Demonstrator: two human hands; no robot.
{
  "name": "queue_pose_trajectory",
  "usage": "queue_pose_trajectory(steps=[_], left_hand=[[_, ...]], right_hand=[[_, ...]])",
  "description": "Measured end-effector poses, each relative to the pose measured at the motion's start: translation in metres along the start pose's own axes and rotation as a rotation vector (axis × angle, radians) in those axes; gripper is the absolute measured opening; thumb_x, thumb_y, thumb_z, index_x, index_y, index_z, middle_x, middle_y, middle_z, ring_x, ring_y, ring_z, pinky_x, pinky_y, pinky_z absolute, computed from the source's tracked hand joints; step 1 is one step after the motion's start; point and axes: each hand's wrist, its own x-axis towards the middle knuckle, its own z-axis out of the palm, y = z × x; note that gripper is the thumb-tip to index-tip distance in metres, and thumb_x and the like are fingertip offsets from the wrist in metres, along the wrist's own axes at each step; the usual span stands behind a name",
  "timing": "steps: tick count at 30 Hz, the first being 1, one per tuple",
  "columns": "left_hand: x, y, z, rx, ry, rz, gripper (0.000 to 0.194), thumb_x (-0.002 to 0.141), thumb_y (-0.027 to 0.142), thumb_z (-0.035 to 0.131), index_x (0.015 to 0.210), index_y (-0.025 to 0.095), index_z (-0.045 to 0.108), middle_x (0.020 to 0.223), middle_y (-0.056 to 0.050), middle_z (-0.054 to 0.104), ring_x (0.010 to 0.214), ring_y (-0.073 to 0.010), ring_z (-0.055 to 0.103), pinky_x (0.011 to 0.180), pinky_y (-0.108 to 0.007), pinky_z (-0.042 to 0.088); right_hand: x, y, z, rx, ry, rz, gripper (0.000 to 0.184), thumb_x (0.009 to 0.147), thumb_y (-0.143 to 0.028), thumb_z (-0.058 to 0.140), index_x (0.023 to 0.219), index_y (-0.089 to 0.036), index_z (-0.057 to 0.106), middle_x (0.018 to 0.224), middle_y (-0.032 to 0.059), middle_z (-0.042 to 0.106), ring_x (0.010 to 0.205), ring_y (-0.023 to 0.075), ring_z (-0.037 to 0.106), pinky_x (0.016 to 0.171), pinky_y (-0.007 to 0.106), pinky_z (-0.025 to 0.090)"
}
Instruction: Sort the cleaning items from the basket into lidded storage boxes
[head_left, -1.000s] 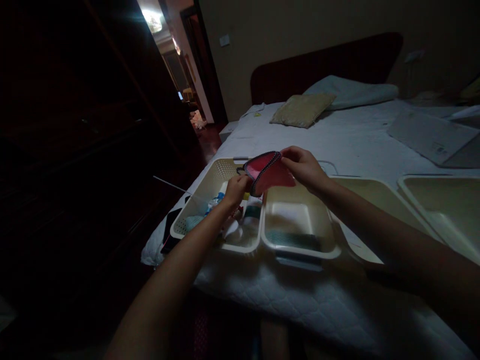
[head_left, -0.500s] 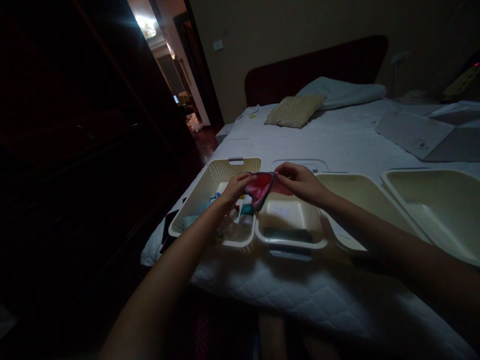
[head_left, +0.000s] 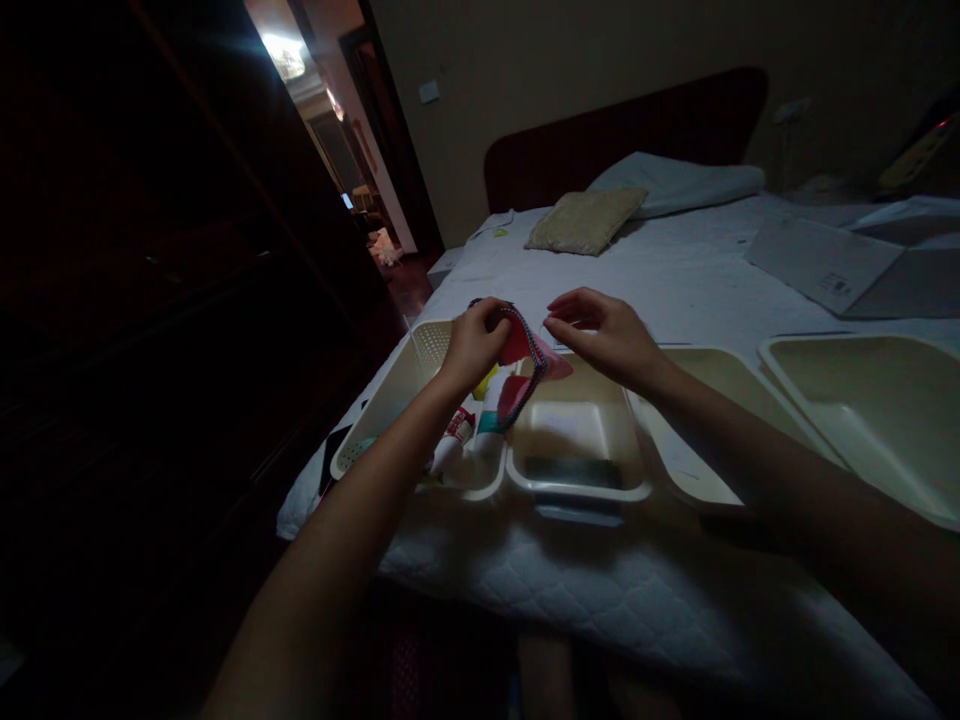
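My left hand (head_left: 476,345) is closed on the top edge of a pink cloth (head_left: 517,395) with a dark-and-white stitched border. The cloth hangs down over the place where two cream baskets meet. To its right, my right hand (head_left: 606,330) is raised with thumb and fingers apart, just clear of the cloth. Under my left hand, the left basket (head_left: 495,492) holds a white tube with a teal cap (head_left: 489,415), a red-and-white tube (head_left: 459,425) and something yellow. The second basket (head_left: 641,490) lies below the cloth and my right hand.
Two more cream bins, a nearer one (head_left: 712,352) and a farther one (head_left: 885,342), stand to the right. A white box (head_left: 825,265) lies on the bed (head_left: 675,285) behind them. Farther back are a beige cushion (head_left: 585,222) and a pale pillow (head_left: 675,185). The bed's edge is close in front.
My right hand has let go of the cloth and moved slightly up and right. My left hand has risen with the cloth, which now hangs more open.
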Motion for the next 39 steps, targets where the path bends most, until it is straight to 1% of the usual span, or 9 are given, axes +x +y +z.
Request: queue_pose_trajectory(steps=[2, 5, 13, 18, 23, 28, 31, 35, 39], left_hand=[[0.002, 0.011, 0.001, 0.083, 0.001, 0.074, 0.017, 0.072, 0.006, 0.053, 0.08, 0.015, 0.066, 0.081, -0.002, 0.069, 0.079, -0.015, 0.061, 0.078, -0.027, 0.047], [0.0, 0.026, 0.003, 0.1, -0.044, 0.14, 0.019, 0.072, 0.004, 0.052, 0.078, 0.015, 0.066, 0.08, -0.002, 0.07, 0.078, -0.0144, 0.062, 0.077, -0.026, 0.047], [-0.002, 0.033, 0.008, -0.2, -0.172, 0.093, 0.009, 0.077, 0.01, 0.054, 0.076, 0.014, 0.062, 0.075, -0.001, 0.066, 0.074, -0.0128, 0.061, 0.072, -0.023, 0.047], [-0.003, 0.04, 0.008, -0.306, -0.179, 0.084, 0.008, 0.083, 0.02, 0.059, 0.078, 0.015, 0.061, 0.078, -0.001, 0.064, 0.08, -0.0144, 0.06, 0.076, -0.024, 0.045], [-0.003, 0.046, 0.008, -0.294, -0.157, 0.059, 0.011, 0.08, 0.025, 0.064, 0.077, 0.015, 0.061, 0.075, -0.001, 0.062, 0.078, -0.0156, 0.059, 0.073, -0.025, 0.044], [-0.007, 0.029, 0.002, -0.107, -0.219, 0.12, 0.006, 0.071, 0.015, 0.067, 0.073, 0.014, 0.061, 0.069, 0.001, 0.06, 0.071, -0.014, 0.054, 0.069, -0.024, 0.042], [-0.007, 0.019, -0.004, -0.022, -0.146, 0.159, 0.004, 0.076, 0.013, 0.059, 0.073, 0.015, 0.061, 0.068, 0.002, 0.057, 0.068, -0.0126, 0.05, 0.067, -0.024, 0.039], [-0.005, 0.019, -0.007, 0.017, -0.033, 0.177, 0.005, 0.077, 0.014, 0.057, 0.075, 0.017, 0.06, 0.068, 0.002, 0.056, 0.065, -0.0119, 0.048, 0.063, -0.023, 0.036], [-0.006, 0.025, -0.007, 0.061, -0.075, 0.218, 0.005, 0.08, 0.02, 0.059, 0.078, 0.017, 0.063, 0.069, 0.001, 0.06, 0.066, -0.0131, 0.051, 0.064, -0.023, 0.036]], right_hand=[[-0.001, -0.007, 0.0, -0.091, 0.006, -0.087, 0.025, 0.076, -0.035, 0.07, 0.09, -0.015, 0.066, 0.09, 0.0081, 0.07, 0.083, 0.0197, 0.065, 0.079, 0.036, 0.052], [-0.003, -0.011, -0.001, -0.221, -0.028, -0.171, 0.022, 0.074, -0.031, 0.072, 0.089, -0.015, 0.068, 0.091, 0.008, 0.07, 0.084, 0.0206, 0.065, 0.079, 0.036, 0.051], [-0.003, -0.011, -0.014, -0.464, 0.061, -0.17, 0.016, 0.08, -0.015, 0.056, 0.088, -0.014, 0.07, 0.085, 0.0096, 0.069, 0.08, 0.0221, 0.064, 0.077, 0.035, 0.048], [0.0, -0.02, -0.019, -0.424, 0.143, -0.267, 0.021, 0.08, -0.021, 0.063, 0.1, -0.02, 0.068, 0.102, 0.0093, 0.068, 0.092, 0.0246, 0.062, 0.084, 0.038, 0.047], [0.003, -0.028, -0.017, -0.344, 0.176, -0.198, 0.009, 0.083, -0.022, 0.06, 0.082, -0.02, 0.068, 0.086, 0.007, 0.069, 0.084, 0.0233, 0.063, 0.083, 0.038, 0.048], [0.005, -0.027, -0.027, -0.219, 0.242, -0.145, 0.012, 0.082, -0.026, 0.061, 0.081, -0.019, 0.071, 0.081, 0.0053, 0.07, 0.078, 0.0212, 0.066, 0.08, 0.038, 0.051], [0.006, -0.022, -0.033, -0.225, 0.275, -0.129, 0.012, 0.08, -0.027, 0.063, 0.079, -0.018, 0.071, 0.08, 0.0057, 0.071, 0.077, 0.0216, 0.067, 0.08, 0.039, 0.052], [0.006, -0.016, -0.03, -0.188, 0.236, -0.052, 0.014, 0.079, -0.027, 0.063, 0.077, -0.015, 0.07, 0.075, 0.0063, 0.069, 0.072, 0.0205, 0.066, 0.074, 0.037, 0.052], [0.004, -0.014, -0.021, -0.124, 0.121, -0.055, 0.015, 0.077, -0.025, 0.064, 0.086, -0.015, 0.069, 0.082, 0.0056, 0.07, 0.077, 0.0195, 0.066, 0.076, 0.036, 0.052]])
